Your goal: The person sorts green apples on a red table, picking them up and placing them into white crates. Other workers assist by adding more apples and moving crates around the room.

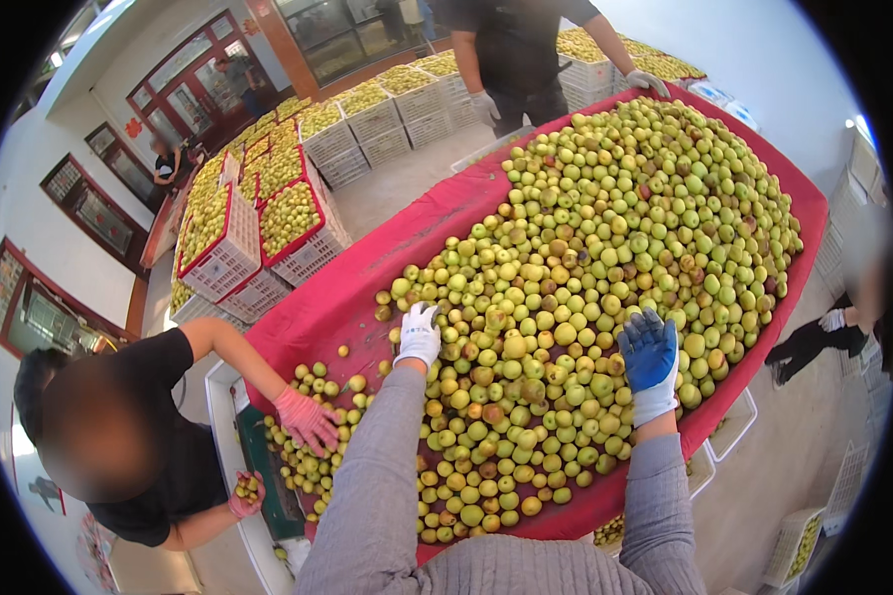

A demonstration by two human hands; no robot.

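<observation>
A large heap of small round yellow-green fruits, looking like jujubes with some browned, covers a sloping table lined with red cloth. My left hand, in a white glove, rests among the fruits at the heap's left edge, back upward; whether its fingers hold a fruit is hidden. On the right, my right hand lies palm up against the heap. Its glove has a blue-coated palm, and nothing lies in it. The fingers are slightly apart.
A co-worker's pink-gloved hand reaches over fruits at the lower left; their other hand holds several. Across the table, another person's gloved hand touches the rim. White crates of fruit stand stacked behind. Someone stands at right.
</observation>
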